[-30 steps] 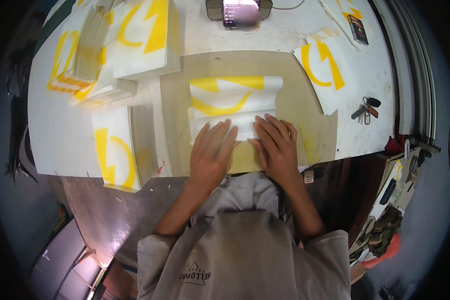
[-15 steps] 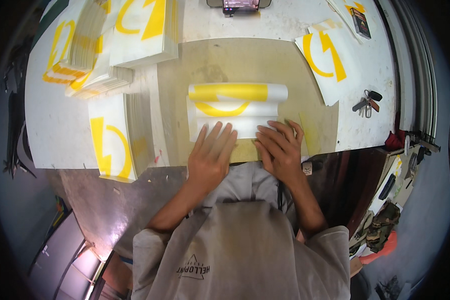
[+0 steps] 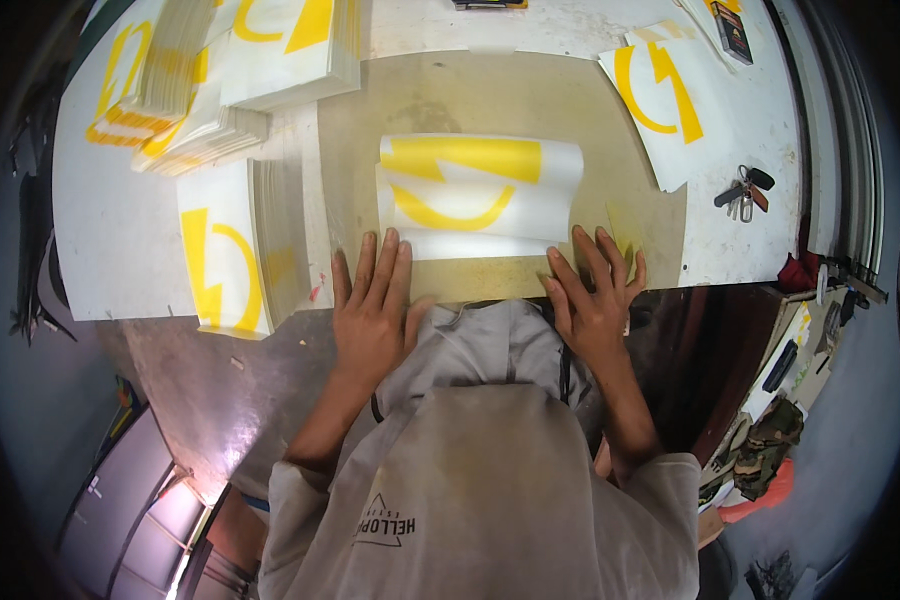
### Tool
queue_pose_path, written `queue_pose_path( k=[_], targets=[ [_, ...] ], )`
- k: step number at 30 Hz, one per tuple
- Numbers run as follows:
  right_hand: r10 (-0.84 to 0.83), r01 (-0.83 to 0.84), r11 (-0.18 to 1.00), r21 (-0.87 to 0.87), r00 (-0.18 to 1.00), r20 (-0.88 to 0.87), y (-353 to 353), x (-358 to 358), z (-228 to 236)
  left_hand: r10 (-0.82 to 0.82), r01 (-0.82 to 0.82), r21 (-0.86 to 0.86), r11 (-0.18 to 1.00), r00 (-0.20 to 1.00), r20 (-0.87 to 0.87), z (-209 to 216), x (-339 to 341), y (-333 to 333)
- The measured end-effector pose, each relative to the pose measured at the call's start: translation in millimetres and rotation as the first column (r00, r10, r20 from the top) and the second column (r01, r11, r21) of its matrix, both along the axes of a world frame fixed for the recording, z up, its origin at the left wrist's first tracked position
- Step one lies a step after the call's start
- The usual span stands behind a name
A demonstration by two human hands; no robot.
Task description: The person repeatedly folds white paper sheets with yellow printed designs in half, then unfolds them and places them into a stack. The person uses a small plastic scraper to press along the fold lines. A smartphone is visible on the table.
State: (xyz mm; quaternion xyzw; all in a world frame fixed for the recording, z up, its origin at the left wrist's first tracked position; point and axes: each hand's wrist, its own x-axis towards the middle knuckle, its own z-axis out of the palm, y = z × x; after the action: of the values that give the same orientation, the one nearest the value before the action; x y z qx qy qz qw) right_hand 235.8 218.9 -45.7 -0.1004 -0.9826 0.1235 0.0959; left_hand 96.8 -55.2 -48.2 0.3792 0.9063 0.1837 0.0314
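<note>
In front of me on the tan work mat [image 3: 450,95] lies a white sheet with yellow printed shapes [image 3: 470,192], probably paper. Its far part curls up a little and a fold line runs across the near part. My left hand [image 3: 373,300] lies at the mat's near edge, fingers stretched out and apart, by the sheet's near left corner. At the near right corner, my right hand [image 3: 595,297] has its fingers spread, the index fingertip close to the sheet's edge; whether it touches cannot be made out. Neither hand grips anything.
Stacks of similar printed pieces [image 3: 295,60] fill the back left, with another stack [image 3: 225,250] at the near left edge. More printed sheets [image 3: 658,100], a small dark box [image 3: 732,35] and a bunch of keys [image 3: 743,195] lie on the right. A phone-like device [image 3: 490,4] stands at the back.
Both hands have drawn apart and off the sheet, the left going left. The sheet's rolled far edge has loosened and opened out. My view has shifted slightly.
</note>
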Motion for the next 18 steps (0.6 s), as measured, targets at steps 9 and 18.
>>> queue_pose_path(
  k=[9, 18],
  targets=[
    [-0.026, 0.021, 0.998, -0.065, 0.997, -0.071, -7.3, -3.9, -5.5, 0.003, -0.017, 0.298, 0.954, 0.999, 0.045, -16.1, 47.1, 32.6],
    [-0.06, 0.048, 0.997, -0.065, 0.977, -0.205, -36.1, -4.3, -1.3, 0.027, -0.026, -0.008, 1.0, 0.996, 0.089, 1.1, 26.7, 56.0]
  ],
)
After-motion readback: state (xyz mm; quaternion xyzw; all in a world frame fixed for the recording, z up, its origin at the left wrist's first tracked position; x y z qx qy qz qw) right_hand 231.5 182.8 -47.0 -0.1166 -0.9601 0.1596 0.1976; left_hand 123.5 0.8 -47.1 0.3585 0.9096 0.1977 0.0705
